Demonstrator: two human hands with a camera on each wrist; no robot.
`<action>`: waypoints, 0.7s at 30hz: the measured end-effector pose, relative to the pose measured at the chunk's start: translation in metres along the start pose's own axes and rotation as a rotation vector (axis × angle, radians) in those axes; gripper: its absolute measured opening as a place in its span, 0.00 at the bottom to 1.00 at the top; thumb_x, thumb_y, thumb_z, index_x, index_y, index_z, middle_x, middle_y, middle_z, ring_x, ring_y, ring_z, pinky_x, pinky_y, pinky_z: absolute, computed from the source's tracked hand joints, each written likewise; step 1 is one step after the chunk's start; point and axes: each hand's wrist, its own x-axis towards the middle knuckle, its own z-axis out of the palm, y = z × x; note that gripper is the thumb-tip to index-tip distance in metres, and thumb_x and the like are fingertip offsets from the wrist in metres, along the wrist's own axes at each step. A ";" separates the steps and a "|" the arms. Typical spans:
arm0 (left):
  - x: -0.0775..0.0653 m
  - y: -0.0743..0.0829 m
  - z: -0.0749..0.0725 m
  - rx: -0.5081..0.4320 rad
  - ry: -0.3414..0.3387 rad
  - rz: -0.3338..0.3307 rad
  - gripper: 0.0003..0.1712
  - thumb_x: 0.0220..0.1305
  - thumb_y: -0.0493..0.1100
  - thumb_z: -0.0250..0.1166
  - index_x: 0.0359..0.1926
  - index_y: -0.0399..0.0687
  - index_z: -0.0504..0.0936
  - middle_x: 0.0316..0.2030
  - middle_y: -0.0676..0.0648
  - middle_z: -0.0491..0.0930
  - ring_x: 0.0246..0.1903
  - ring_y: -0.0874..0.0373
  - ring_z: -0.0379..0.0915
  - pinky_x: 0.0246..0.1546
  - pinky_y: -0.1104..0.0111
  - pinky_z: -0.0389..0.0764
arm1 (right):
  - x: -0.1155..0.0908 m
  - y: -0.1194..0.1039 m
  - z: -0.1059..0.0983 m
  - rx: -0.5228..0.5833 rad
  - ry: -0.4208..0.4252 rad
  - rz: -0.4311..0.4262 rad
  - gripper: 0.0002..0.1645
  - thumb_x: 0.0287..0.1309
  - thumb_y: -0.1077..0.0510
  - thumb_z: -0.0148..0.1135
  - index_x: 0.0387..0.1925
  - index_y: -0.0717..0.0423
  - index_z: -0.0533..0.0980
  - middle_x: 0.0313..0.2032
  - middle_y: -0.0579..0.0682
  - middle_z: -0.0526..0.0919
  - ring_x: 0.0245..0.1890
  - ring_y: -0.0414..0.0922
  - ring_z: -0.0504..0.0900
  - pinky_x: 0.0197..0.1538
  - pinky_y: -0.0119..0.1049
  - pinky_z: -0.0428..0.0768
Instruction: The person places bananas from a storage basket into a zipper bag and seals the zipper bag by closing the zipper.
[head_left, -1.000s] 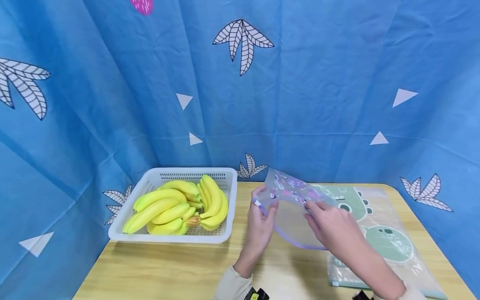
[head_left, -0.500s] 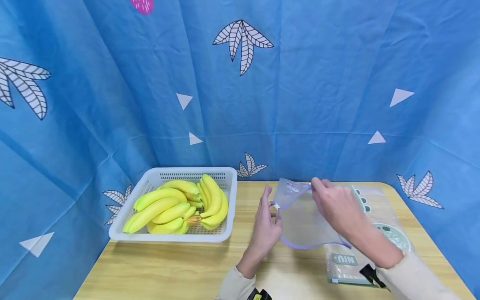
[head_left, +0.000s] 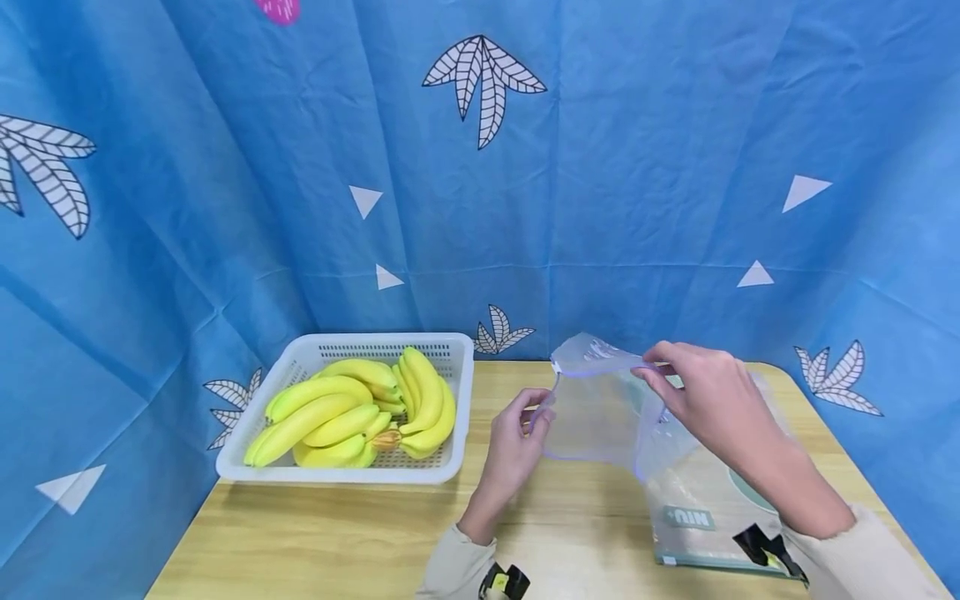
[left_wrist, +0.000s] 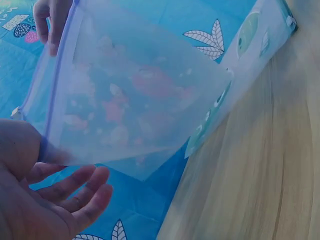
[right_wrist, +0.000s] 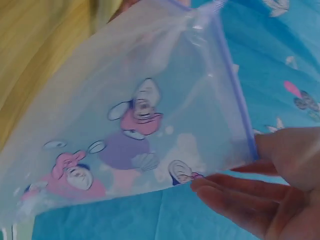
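Observation:
Both hands hold a translucent zip bag with a purple zip edge and pink cartoon print, raised above the table with its mouth spread apart. My left hand pinches the purple edge on the bag's left side, below the small white slider. In the left wrist view, thumb and index finger grip that edge while the other fingers of the left hand extend beneath the bag. My right hand pinches the edge at the upper right corner. The right wrist view shows the cartoon figures on the bag's side.
A white plastic basket of bananas stands at the left of the wooden table. Flat zip bags with green print lie at the right, partly under the right arm. A blue patterned curtain hangs behind.
My right hand has moved to the right, drawing the bag's edge along and spreading its mouth. My left hand has shifted its grip from beside the slider to lower on the edge.

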 end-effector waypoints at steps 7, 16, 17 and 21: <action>0.001 -0.001 -0.003 0.000 0.027 0.006 0.12 0.76 0.37 0.59 0.53 0.41 0.84 0.42 0.44 0.88 0.42 0.56 0.86 0.40 0.71 0.85 | -0.008 -0.012 0.004 0.124 0.023 0.011 0.14 0.59 0.67 0.70 0.47 0.57 0.84 0.41 0.51 0.90 0.31 0.45 0.89 0.27 0.38 0.86; -0.001 0.002 -0.007 -0.009 0.081 0.027 0.17 0.81 0.41 0.51 0.54 0.37 0.84 0.48 0.42 0.88 0.43 0.54 0.88 0.45 0.68 0.87 | -0.029 -0.026 0.030 0.250 0.116 0.125 0.24 0.53 0.71 0.73 0.52 0.62 0.79 0.45 0.56 0.88 0.40 0.52 0.90 0.36 0.30 0.86; -0.001 0.002 -0.008 -0.008 0.093 0.027 0.18 0.81 0.41 0.50 0.54 0.37 0.84 0.48 0.42 0.88 0.43 0.53 0.88 0.44 0.68 0.87 | -0.032 -0.028 0.033 0.288 0.120 0.139 0.25 0.51 0.72 0.74 0.52 0.62 0.79 0.46 0.56 0.88 0.40 0.52 0.90 0.37 0.27 0.85; 0.000 0.003 -0.014 0.013 0.116 0.018 0.18 0.81 0.39 0.48 0.54 0.37 0.83 0.49 0.42 0.87 0.44 0.51 0.88 0.41 0.68 0.88 | -0.040 -0.033 0.040 0.323 0.208 0.179 0.17 0.51 0.74 0.72 0.44 0.63 0.83 0.40 0.54 0.90 0.38 0.41 0.89 0.39 0.18 0.82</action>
